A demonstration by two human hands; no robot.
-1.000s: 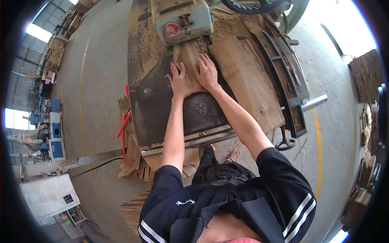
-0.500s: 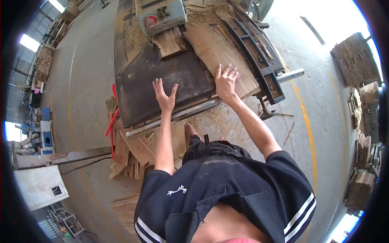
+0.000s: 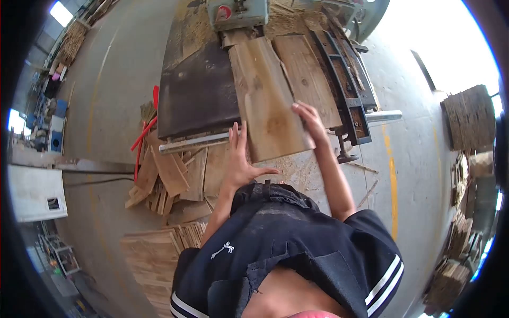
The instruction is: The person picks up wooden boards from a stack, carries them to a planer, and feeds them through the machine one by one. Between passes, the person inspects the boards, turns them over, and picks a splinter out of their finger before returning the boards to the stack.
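A long wooden board [image 3: 268,100] lies lengthwise toward me on the machine's dark table [image 3: 196,100], its near end jutting past the table's front edge. My right hand [image 3: 312,123] grips the board's right edge, fingers over the top side and thumb hidden. At the near left corner of the board is my left hand [image 3: 241,161], open, with fingers stretched along the edge and thumb spread out toward me. A second wooden board [image 3: 307,74] lies to the right, between the first board and the black metal fence [image 3: 342,87].
The grey-green machine head [image 3: 237,15] stands over the far end of the board, with sawdust around it. A metal rail [image 3: 196,142] runs along the table's front. Wood offcuts [image 3: 169,169] and stacked boards [image 3: 151,254] lie on the floor at left, near red strips [image 3: 143,135].
The top board has shifted left and toward me, uncovering the second board beside the fence. My left hand has come back from over the table to the board's near left edge.
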